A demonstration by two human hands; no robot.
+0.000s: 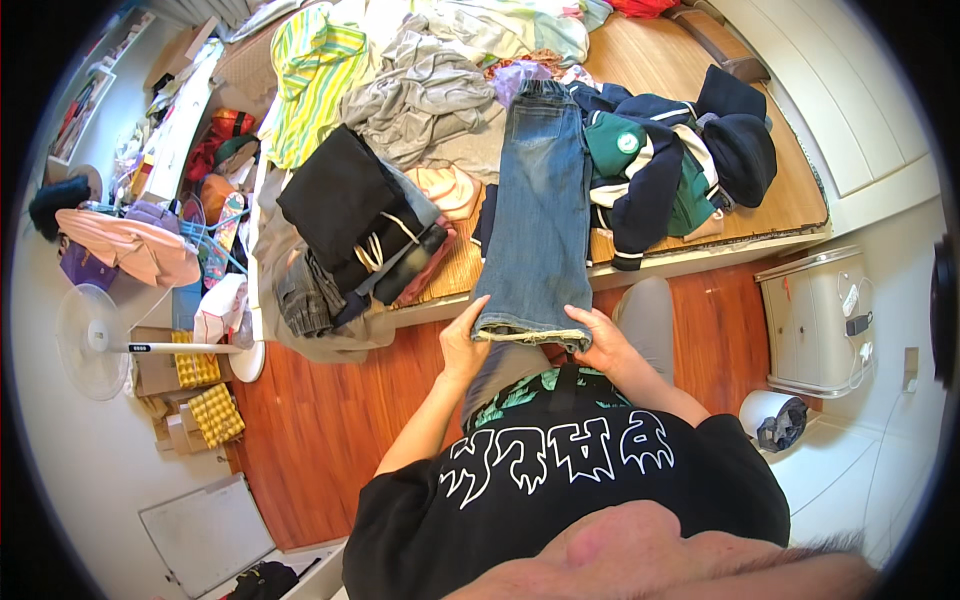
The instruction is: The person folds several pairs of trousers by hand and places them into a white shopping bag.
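Note:
A pair of blue denim jeans (541,202) stretches lengthwise across the bed, its elastic waistband at the far end and its frayed hem toward me. My left hand (463,341) grips the left corner of the hem. At the right corner, my right hand (600,337) pinches the denim between thumb and fingers. The legs lie one over the other, and the hem hangs just past the bed's front edge. Left of the jeans is a stack of folded clothes with black trousers (337,202) on top. To their right lies a navy, green and white jacket (649,176).
Rumpled grey fabric (427,94) and a yellow-green striped garment (311,82) cover the bed's far left. A standing fan (97,336) is on the left. At right stand a cream cabinet (814,322) and a lined waste bin (776,421). Dark red wooden flooring (322,442) borders the bed.

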